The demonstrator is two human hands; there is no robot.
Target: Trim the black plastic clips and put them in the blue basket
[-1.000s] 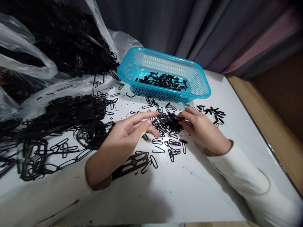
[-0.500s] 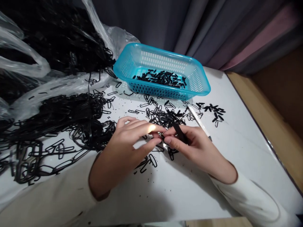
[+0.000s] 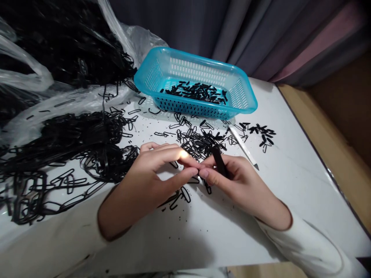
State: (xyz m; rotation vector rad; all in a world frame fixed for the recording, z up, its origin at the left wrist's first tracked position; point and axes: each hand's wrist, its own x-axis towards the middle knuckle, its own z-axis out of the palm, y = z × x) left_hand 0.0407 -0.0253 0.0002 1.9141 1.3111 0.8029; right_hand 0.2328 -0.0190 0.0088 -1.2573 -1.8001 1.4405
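My left hand (image 3: pixel 150 173) and my right hand (image 3: pixel 237 183) meet fingertip to fingertip just above the white table (image 3: pixel 290 193). The right hand is closed round a short black strip (image 3: pixel 219 160) that sticks up between thumb and fingers. The left hand's fingers are pinched together at the same spot, on a small black piece I cannot make out. Just beyond the fingers lies a heap of small black plastic pieces (image 3: pixel 199 141). Behind it stands a blue basket (image 3: pixel 245 98) with several black pieces (image 3: pixel 197 92) in it.
A big tangle of black plastic frames (image 3: pixel 72 139) covers the table's left side, with clear plastic bags (image 3: pixel 26 77) full of more behind. A white pen-like tool (image 3: pixel 243 148) lies right of the heap. A few loose black pieces (image 3: pixel 262 133) sit at the far right. Grey curtains hang behind.
My right hand has come back from the heap with a black strip. Both hands have drawn together toward me, and their fingertips now touch.
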